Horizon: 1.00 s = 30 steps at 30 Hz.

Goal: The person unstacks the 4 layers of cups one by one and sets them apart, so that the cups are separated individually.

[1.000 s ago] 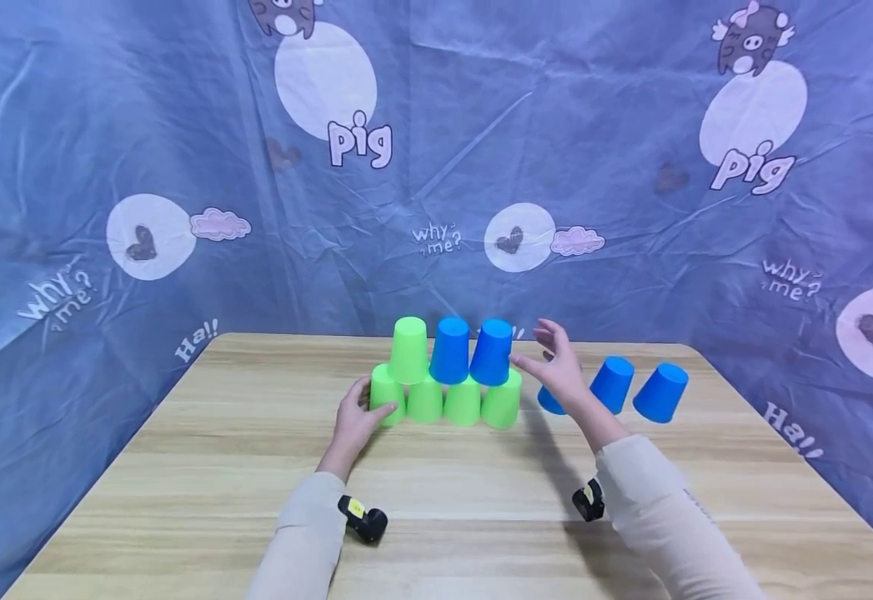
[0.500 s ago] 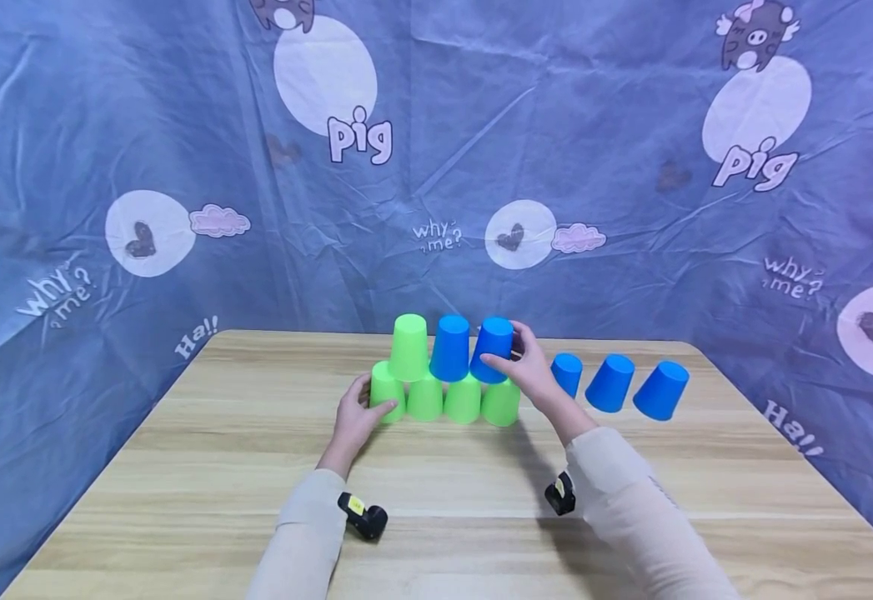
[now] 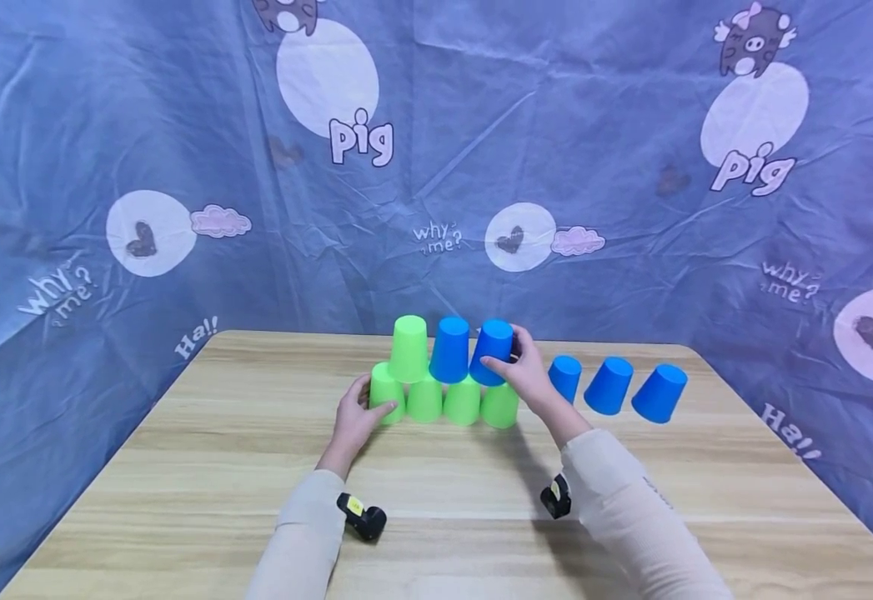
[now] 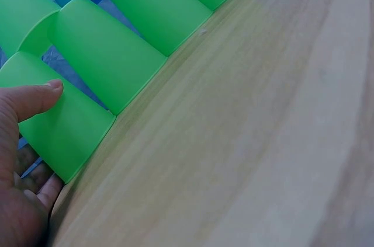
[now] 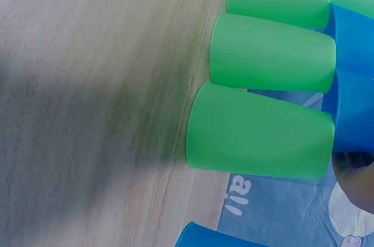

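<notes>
A blue-grey fabric backdrop (image 3: 451,92), printed with dark hearts, white ovals and the words "pig," "why me?" and "Ha!!," rose behind a light wood-grain table (image 3: 451,508) where you worked with both bare hands. Seven cups stood before you in two tiers, all upside down with their flat bases up. Along the bottom ran four green ones: the leftmost green cup (image 3: 387,395), the second green cup (image 3: 424,401), the third green cup (image 3: 463,402) and the end green cup (image 3: 499,407). Above them, each bridging two below, sat the upper green cup (image 3: 409,350), the middle blue cup (image 3: 450,350) and the right blue cup (image 3: 490,342).

Your left hand (image 3: 356,417) curved around the leftmost green cup, thumb against its front and fingers at its outer side and behind, low by the tabletop. Your right hand (image 3: 524,369) gripped the right blue cup, thumb laid across the front and fingers wrapped behind; how firmly it pressed, the views could not tell.

To your right, three more blue cups stood in a row on the table: the near blue cup (image 3: 564,377), partly hidden by your right hand, the next blue cup (image 3: 609,386) and the far blue cup (image 3: 659,393). You wore pale sleeves (image 3: 304,525), a black device (image 3: 362,517) beside each cuff.
</notes>
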Tool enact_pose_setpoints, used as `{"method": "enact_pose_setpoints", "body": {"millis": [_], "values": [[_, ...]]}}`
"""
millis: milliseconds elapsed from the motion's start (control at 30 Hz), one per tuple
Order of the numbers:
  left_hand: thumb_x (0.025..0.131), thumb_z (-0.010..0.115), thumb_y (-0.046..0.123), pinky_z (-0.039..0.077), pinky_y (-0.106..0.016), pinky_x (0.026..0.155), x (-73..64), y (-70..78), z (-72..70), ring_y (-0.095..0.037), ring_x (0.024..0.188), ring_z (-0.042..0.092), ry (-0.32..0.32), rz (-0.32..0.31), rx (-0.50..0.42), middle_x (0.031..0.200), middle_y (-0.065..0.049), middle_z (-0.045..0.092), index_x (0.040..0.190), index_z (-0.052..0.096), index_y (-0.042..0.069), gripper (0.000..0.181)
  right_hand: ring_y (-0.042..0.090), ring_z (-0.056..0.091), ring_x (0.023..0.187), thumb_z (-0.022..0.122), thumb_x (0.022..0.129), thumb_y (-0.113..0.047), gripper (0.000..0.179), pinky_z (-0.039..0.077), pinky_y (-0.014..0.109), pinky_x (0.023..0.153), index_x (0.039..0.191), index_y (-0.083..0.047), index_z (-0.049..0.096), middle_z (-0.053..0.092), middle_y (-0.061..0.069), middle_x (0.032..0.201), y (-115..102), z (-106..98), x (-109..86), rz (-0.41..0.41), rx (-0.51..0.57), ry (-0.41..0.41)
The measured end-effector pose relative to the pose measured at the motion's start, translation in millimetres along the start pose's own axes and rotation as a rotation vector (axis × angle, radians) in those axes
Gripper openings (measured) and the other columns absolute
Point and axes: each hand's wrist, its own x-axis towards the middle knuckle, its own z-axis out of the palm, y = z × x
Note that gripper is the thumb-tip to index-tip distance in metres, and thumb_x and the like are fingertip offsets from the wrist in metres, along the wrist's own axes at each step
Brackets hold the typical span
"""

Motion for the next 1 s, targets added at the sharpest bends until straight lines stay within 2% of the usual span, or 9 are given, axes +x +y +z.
{"method": "enact_pose_setpoints", "body": {"millis": [267,567,767,1000], "values": [[0.068,0.070,0.005,0.032,-0.039,0.094,-1.5,2.6,0.5,-0.032,0.111,0.040,0.007,0.023,-0.008,0.120,-0.021,0.045,0.124,0.040,-0.001,0.063,0.031,0.033,0.117,0.065,0.077,-0.018,0.064,0.031,0.047,0.093,0.129,-0.009,0.029,0.035,0.015,0.130,-2,-11,-9.8,-0.041,-0.004,0.030],[0.068,0.071,0.005,0.032,-0.039,0.095,-1.5,1.9,1.1,-0.031,0.112,0.040,0.002,0.014,-0.014,0.121,-0.021,0.044,0.124,0.039,-0.001,0.065,0.033,0.035,0.116,0.066,0.077,-0.021,0.069,0.031,0.048,0.093,0.131,-0.006,0.026,0.036,0.018,0.128,0,-37,-22.9,-0.088,-0.009,0.061],[0.068,0.071,0.005,0.032,-0.039,0.095,-1.0,2.0,1.2,-0.032,0.112,0.039,0.001,0.003,-0.016,0.121,-0.021,0.044,0.125,0.039,0.000,0.065,0.034,0.031,0.118,0.066,0.076,-0.026,0.073,0.028,0.051,0.093,0.133,-0.007,0.024,0.033,0.019,0.131,-1,-56,-36.8,-0.066,-0.034,0.076],[0.068,0.071,0.004,0.033,-0.040,0.093,0.2,1.3,0.6,-0.032,0.109,0.041,0.007,0.013,-0.010,0.119,-0.021,0.045,0.124,0.041,0.000,0.063,0.037,0.034,0.115,0.067,0.075,-0.025,0.072,0.031,0.052,0.091,0.131,-0.004,0.026,0.036,0.022,0.128,10,-77,-49.1,-0.077,-0.043,0.108]]}}
